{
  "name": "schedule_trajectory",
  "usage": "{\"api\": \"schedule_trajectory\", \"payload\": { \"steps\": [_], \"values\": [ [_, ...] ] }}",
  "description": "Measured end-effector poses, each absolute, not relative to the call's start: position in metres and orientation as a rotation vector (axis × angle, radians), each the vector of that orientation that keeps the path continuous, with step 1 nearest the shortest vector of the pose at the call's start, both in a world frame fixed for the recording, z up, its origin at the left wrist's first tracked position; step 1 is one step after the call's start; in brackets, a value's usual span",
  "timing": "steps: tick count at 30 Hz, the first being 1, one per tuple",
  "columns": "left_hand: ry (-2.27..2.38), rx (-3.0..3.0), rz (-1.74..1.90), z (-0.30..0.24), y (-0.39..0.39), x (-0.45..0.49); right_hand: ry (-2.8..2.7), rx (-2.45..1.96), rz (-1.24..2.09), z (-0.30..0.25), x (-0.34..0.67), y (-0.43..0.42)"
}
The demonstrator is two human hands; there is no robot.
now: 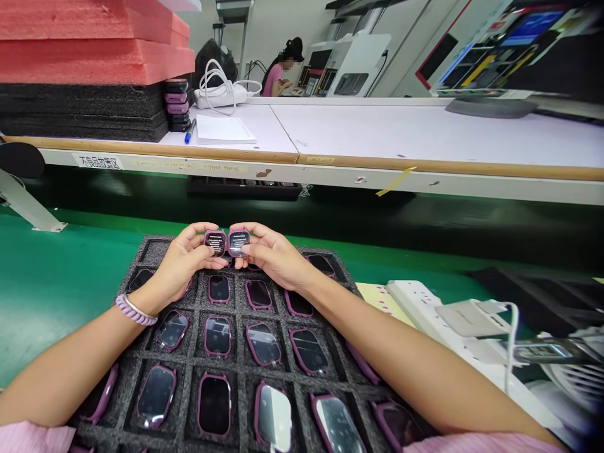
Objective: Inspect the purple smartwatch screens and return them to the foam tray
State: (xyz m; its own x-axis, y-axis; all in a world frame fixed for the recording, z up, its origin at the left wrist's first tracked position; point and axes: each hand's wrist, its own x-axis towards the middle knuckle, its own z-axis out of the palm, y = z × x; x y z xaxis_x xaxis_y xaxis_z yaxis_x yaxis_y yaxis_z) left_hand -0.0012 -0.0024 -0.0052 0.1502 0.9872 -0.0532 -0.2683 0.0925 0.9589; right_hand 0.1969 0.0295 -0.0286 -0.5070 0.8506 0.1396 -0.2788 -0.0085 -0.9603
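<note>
Over one foam tray (239, 333) | two lit watches (239, 240) | left fingers (200, 254) pinch one | right fingers (260, 253) pinch one

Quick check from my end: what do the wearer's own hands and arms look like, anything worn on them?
Both the left hand and right hand are ungloved. The left wrist wears a lavender coiled band and a thin silvery bangle; the right wrist shows nothing worn. Pink sleeves show at the picture's bottom edge; the forearms are bare.
</note>
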Motion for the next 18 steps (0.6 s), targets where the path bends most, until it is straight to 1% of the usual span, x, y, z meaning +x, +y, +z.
{"api": "schedule_trajectory", "payload": {
  "steps": [18],
  "values": [
    [0.925,1.055,1.157,-0.0071,-0.0021,-0.0025,-1.431,-0.622,1.632,-0.0325,0.1984,0.0304]
  ]
}}
